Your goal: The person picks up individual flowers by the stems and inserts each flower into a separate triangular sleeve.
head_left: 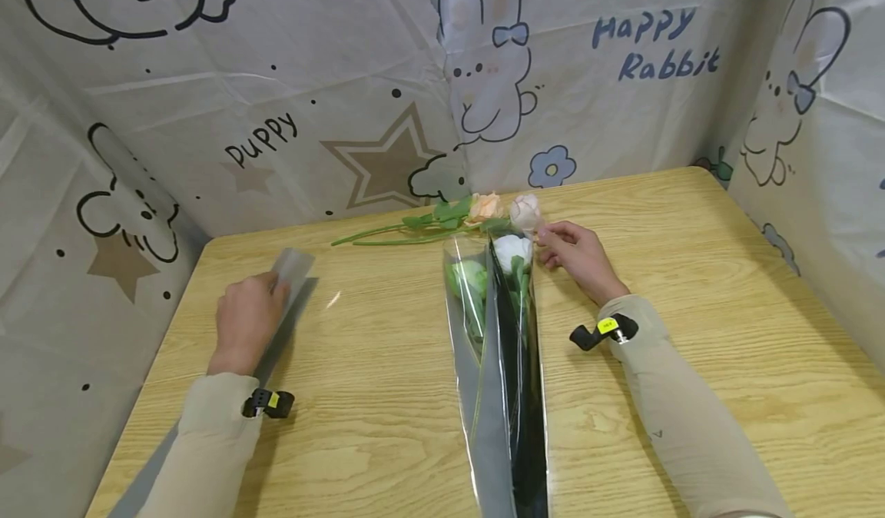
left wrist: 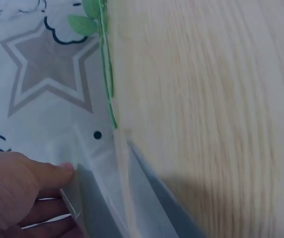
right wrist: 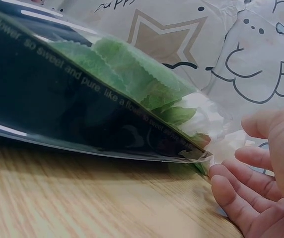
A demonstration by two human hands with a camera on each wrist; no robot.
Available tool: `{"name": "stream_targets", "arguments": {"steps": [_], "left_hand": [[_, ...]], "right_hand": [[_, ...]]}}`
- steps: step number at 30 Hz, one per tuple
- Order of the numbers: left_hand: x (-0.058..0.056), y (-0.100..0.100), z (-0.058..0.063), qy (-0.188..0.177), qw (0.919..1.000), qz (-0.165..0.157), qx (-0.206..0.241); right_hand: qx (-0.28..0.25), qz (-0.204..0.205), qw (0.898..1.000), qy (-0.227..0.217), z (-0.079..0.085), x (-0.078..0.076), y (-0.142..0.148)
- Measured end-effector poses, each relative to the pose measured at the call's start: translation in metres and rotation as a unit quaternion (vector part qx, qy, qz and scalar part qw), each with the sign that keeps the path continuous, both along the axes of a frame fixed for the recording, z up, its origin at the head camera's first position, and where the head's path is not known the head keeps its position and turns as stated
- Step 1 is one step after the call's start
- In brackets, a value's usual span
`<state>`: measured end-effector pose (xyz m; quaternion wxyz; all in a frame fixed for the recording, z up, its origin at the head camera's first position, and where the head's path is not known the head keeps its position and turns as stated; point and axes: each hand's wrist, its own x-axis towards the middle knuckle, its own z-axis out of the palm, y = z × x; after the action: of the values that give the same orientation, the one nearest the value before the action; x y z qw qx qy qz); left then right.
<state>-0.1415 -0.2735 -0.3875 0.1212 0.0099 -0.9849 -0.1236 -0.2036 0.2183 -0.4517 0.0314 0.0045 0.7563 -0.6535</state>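
Observation:
At the left of the table my left hand [head_left: 250, 317] pinches the upper edge of a grey, partly clear flower sleeve [head_left: 296, 266]. In the left wrist view the thumb lies over the film of that sleeve [left wrist: 102, 208]. My right hand [head_left: 577, 255] is beside a pale pink artificial rose [head_left: 525, 212], its fingers loosely bent and apart from the thumb. Whether the fingertips touch the rose cannot be told. Close by lie two sleeved flowers: a white one in a black sleeve [head_left: 528, 395] and a greenish one in a grey sleeve [head_left: 487, 433].
A peach artificial rose [head_left: 487, 207] lies beside the pink one at the table's back edge, green stems pointing left. Printed cloth [head_left: 290, 64] hangs behind and at both sides of the wooden table [head_left: 373, 395].

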Motion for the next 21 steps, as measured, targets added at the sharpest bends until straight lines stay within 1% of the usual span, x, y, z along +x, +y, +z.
{"name": "stream_targets", "arguments": {"steps": [5,7,11,18,21], "left_hand": [[-0.001,0.017,0.003,0.031,0.9994,-0.012,-0.003],[-0.001,0.025,0.003,0.040,0.9991,-0.015,0.008],[-0.001,0.042,0.002,0.044,0.9981,-0.024,0.037],[0.000,0.072,-0.001,0.081,0.9933,-0.063,0.053],[0.002,0.085,-0.001,0.080,0.9917,-0.071,0.072]], "right_hand": [[-0.007,-0.002,1.000,-0.001,0.000,0.000,0.001],[-0.009,-0.001,1.000,0.000,0.000,0.000,0.002],[-0.014,0.000,1.000,-0.001,0.001,0.000,0.004],[-0.032,-0.007,0.999,-0.022,0.003,0.000,0.005],[-0.043,-0.007,0.999,-0.026,0.002,-0.001,0.004]]}}
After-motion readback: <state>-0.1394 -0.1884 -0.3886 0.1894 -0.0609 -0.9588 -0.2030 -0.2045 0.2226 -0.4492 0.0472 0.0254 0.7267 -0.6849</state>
